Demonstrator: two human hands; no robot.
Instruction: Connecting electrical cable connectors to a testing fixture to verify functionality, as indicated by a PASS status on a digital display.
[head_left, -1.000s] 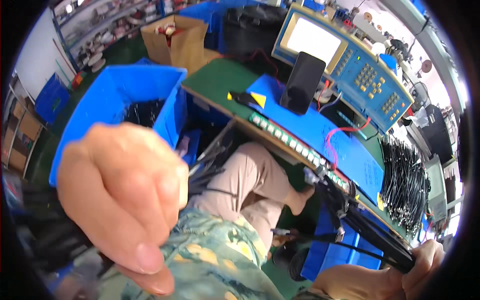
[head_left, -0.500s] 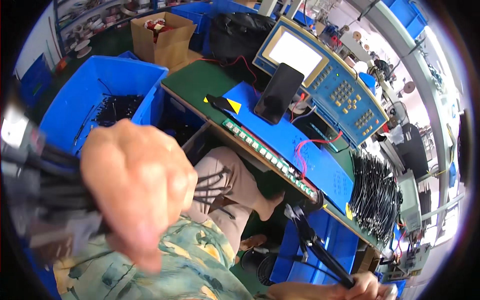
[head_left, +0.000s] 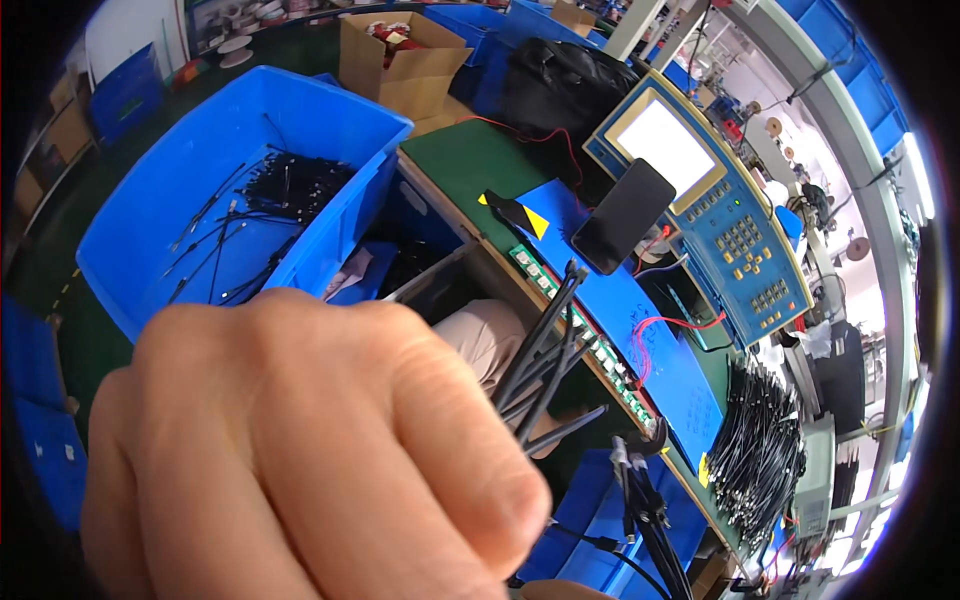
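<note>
Apparently, left hand (head_left: pixel 310 450) clenched round black cables (head_left: pixel 537 340), tips toward table (head_left: pixel 455 160) edge, presumably for access; right hand unseen, grip cannot be told.

Cut by the lower edge, the left hand (head_left: pixel 290 460) hides part of the black cables (head_left: pixel 540 335); a forearm (head_left: pixel 566 591), probably right, barely shows

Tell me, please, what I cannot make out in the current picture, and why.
Head view, left hand: its back hides its grip on the cables.
Head view, lower cable bundle: the lower edge cuts off its near end.
Head view, right hand: out of frame.
Head view, carton: its red contents are too small to identify.
</note>
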